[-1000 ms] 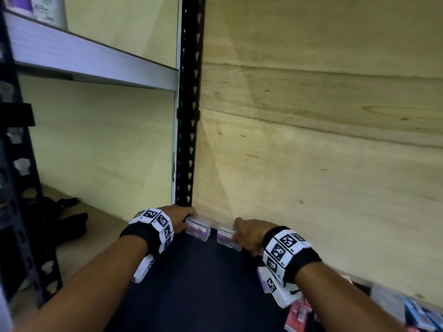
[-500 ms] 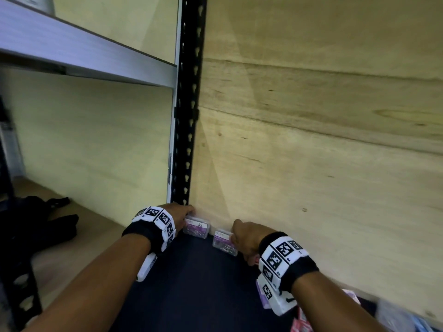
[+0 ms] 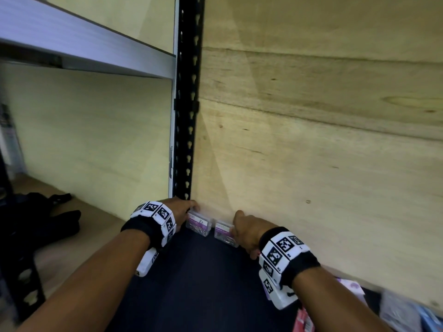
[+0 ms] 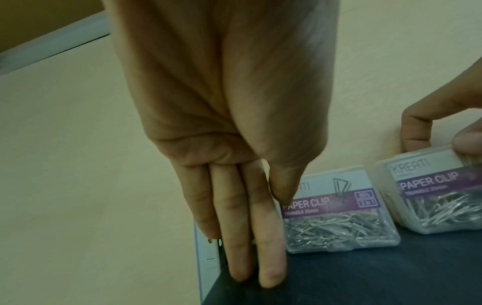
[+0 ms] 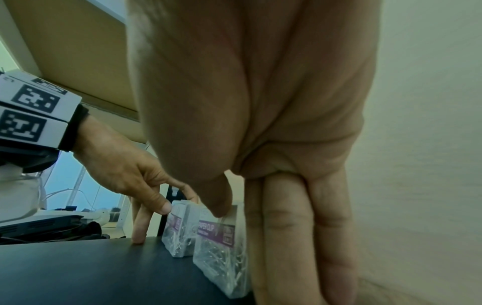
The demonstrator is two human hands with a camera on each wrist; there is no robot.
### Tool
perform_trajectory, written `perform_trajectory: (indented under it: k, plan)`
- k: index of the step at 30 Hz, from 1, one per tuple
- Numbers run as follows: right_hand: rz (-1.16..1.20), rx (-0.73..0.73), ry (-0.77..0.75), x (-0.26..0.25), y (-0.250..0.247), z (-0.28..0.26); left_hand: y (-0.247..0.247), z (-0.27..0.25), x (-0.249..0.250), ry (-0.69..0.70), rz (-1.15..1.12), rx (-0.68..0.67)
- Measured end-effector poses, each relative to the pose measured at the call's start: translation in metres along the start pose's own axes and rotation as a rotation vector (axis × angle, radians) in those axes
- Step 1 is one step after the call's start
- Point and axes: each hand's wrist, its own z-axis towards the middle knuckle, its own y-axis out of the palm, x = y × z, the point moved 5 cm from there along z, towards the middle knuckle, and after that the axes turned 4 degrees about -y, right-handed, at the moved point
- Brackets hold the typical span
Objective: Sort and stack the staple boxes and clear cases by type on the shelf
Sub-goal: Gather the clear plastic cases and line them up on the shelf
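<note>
The left hand (image 3: 178,210) pinches a clear case (image 3: 198,224) of paper clips by its upper edge, thumb on the labelled face and index finger behind, while its other three fingers (image 4: 242,243) point straight down to the dark shelf (image 3: 191,283) just beside the case. The right hand (image 3: 247,232) grips a second clear case (image 3: 224,233) in much the same way, thumb on the front near the top and a bent index finger over the back edge. Both cases stand upright on the shelf between the two hands, close together with a narrow gap; the right one tilts a little. Each shows a purple band reading "PAPER CLIP" and loose silver clips below.

Directly beyond the hands rises a plywood back panel (image 3: 311,152), and the cases sit right at its foot. Just past the left hand stands a black perforated upright (image 3: 188,116), boxing the left case into the corner. Above and outward of the left hand runs a grey metal shelf edge (image 3: 84,49); below it, further left, dark cloth (image 3: 48,219) lies on a lower wooden board. Behind the right wrist, blurred pink, white and blue boxes (image 3: 402,312) crowd the shelf.
</note>
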Motion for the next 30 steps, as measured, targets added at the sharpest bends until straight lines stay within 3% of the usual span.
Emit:
perform_trajectory:
  k: [30]
  plan:
    - [0.130, -0.023, -0.009, 0.014, 0.010, 0.012, 0.006, -0.008, 0.000, -0.016, -0.041, 0.042]
